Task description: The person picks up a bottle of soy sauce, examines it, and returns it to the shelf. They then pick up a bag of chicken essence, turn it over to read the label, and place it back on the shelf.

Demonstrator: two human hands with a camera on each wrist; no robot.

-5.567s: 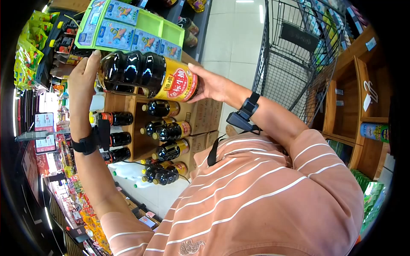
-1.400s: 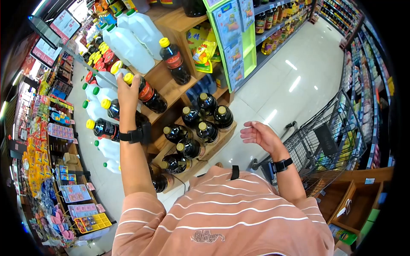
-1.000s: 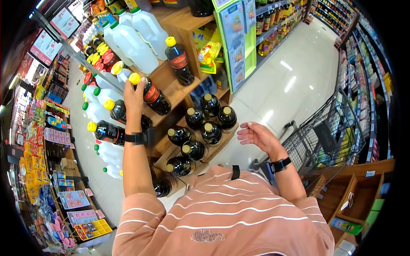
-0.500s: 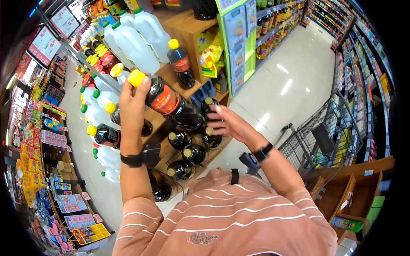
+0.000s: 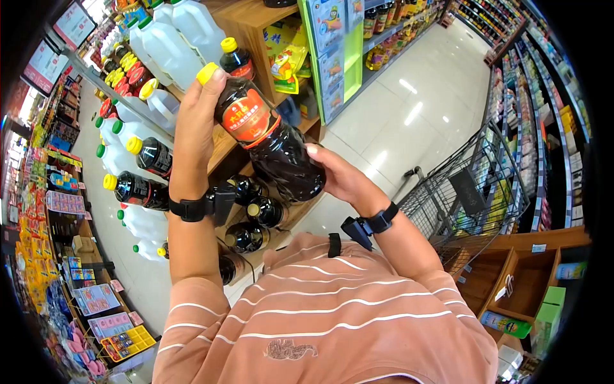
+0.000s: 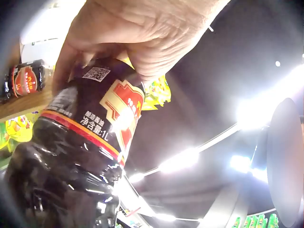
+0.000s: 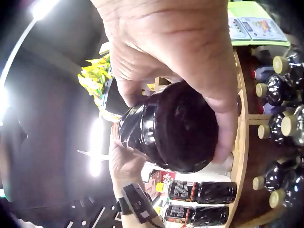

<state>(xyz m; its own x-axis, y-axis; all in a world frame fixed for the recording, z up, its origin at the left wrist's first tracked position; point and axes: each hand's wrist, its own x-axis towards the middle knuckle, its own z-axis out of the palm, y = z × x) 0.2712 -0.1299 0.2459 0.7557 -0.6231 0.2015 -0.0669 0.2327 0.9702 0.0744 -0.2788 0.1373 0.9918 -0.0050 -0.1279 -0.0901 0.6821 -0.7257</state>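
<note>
The grip is being shared: the bottle (image 5: 272, 144) is being grasped just below its cap (image 5: 206, 73) by the left hand (image 5: 195, 125) and round its base (image 5: 308, 188) by the right hand (image 5: 346, 176). It is probably being felt as heavy, slick and only slightly yielding, with steadying best being done at the shoulder (image 5: 235, 91) and lifting at the base. It is being held tilted between the hands, off the shelf (image 5: 246, 16).

yellow-capped dark bottle (image 5: 272, 146), red label (image 5: 251, 118), held tilted
</note>
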